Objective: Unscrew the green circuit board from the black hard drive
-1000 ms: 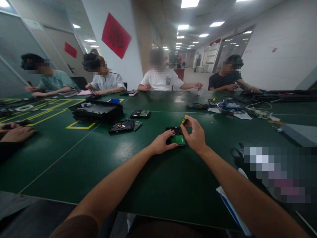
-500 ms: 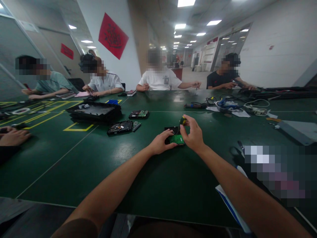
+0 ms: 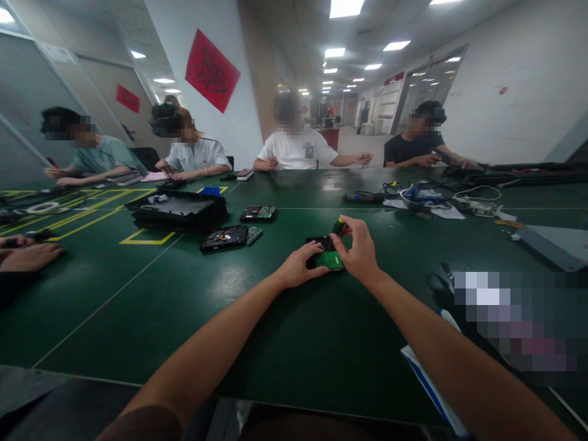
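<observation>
A black hard drive (image 3: pixel 327 257) with a green circuit board facing up lies on the green table (image 3: pixel 229 306) in front of me. My left hand (image 3: pixel 299 266) rests against its left side, fingers pressed on it. My right hand (image 3: pixel 361 251) is closed around a small screwdriver (image 3: pixel 339 226) with a yellow and black handle, held upright with its tip down on the drive.
Two more drives (image 3: pixel 224 237) (image 3: pixel 260 213) and a black tray (image 3: pixel 177 207) lie to the left. Cables, a bowl (image 3: pixel 419 197) and tools clutter the right. Several people sit along the far edge; another person's hand (image 3: pixel 28 255) rests at the left. A blue-edged paper (image 3: pixel 427 376) lies near right.
My hands have stayed on the drive; the screwdriver handle has tilted slightly in my right fingers. The view has shifted a little.
</observation>
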The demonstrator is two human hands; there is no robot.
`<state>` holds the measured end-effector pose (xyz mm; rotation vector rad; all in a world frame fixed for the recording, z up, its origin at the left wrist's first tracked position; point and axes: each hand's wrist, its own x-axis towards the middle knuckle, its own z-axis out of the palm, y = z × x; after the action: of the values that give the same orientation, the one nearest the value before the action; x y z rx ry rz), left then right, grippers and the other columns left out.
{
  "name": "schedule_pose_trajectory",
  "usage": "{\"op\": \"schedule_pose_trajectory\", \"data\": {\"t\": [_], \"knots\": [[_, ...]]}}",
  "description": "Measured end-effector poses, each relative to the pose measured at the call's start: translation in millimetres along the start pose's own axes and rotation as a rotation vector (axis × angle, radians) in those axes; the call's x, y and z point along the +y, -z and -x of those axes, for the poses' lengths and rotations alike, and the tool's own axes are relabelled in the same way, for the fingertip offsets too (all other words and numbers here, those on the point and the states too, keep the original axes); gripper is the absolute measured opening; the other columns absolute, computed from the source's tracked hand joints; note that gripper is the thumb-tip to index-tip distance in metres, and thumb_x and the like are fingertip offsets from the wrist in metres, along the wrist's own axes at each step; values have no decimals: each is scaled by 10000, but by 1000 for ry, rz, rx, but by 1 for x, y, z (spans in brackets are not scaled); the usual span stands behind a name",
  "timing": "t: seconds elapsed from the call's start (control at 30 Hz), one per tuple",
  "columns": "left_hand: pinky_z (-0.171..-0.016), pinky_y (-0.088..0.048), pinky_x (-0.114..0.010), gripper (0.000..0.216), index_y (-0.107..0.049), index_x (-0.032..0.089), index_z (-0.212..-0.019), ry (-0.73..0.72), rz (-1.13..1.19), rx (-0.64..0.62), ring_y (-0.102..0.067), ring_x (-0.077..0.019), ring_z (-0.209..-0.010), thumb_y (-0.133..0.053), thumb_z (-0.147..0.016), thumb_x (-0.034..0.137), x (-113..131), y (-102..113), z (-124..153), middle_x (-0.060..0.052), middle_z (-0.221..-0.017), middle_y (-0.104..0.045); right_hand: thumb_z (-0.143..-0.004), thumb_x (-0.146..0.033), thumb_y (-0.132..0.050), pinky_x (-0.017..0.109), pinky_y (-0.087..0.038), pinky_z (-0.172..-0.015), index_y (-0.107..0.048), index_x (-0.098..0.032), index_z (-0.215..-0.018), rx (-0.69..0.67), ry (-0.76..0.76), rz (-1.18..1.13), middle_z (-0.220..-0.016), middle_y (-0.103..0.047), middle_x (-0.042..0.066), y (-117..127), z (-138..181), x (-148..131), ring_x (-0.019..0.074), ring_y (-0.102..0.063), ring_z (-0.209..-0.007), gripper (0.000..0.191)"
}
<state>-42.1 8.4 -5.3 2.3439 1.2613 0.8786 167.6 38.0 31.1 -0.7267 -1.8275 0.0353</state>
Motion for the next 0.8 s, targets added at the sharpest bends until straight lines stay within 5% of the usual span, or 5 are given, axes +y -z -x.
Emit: {"op": "schedule_pose_trajectory", "data": {"t": [0.8], "knots": [[-1196, -355, -477, 652, -562, 218, -1325, -15, 1, 13, -401, -285, -1448, -730, -784, 541, -3, 1, 1, -116, -1462, -537, -942, -286, -564, 503, -568, -905, -438, -261, -1430, 1, 4, 45, -1237, -578, 120, 0, -3, -4, 267, -615, -1045, 504]]}}
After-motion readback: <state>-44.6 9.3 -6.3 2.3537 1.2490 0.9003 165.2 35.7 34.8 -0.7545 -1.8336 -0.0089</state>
